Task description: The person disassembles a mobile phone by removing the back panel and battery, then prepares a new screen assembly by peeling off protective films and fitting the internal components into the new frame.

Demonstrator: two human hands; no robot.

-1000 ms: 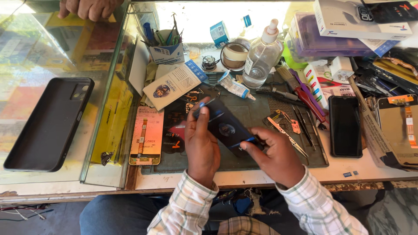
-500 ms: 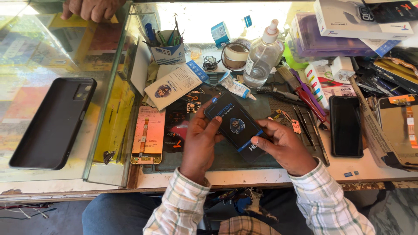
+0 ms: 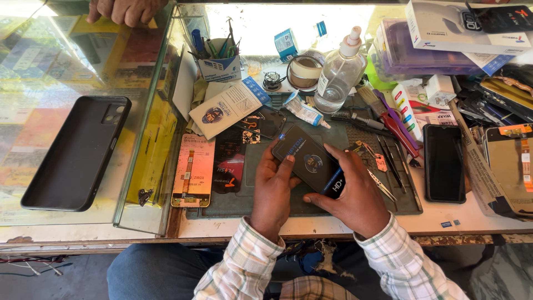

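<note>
While both hands grip it, the flat black rectangular packet with blue edging and a round emblem (image 3: pixel 308 160) sits tilted just above the dark grey work mat (image 3: pixel 266 200), near the front edge of the cluttered surface (image 3: pixel 477 214). The step in hand looks like handling this packet to get it open. The left hand (image 3: pixel 276 186) is curled around its left edge, thumb on the face and fingers hidden behind. The right hand (image 3: pixel 355 191) clamps the lower right corner, index finger along the top and thumb pressing from below. Both wrists angle inward from checked sleeves. The next move, I judge, calls for a firm pinch at one end while the other hand steadies the packet. Metal tweezers (image 3: pixel 383 186) lie just beside the right hand on the mat.
</note>
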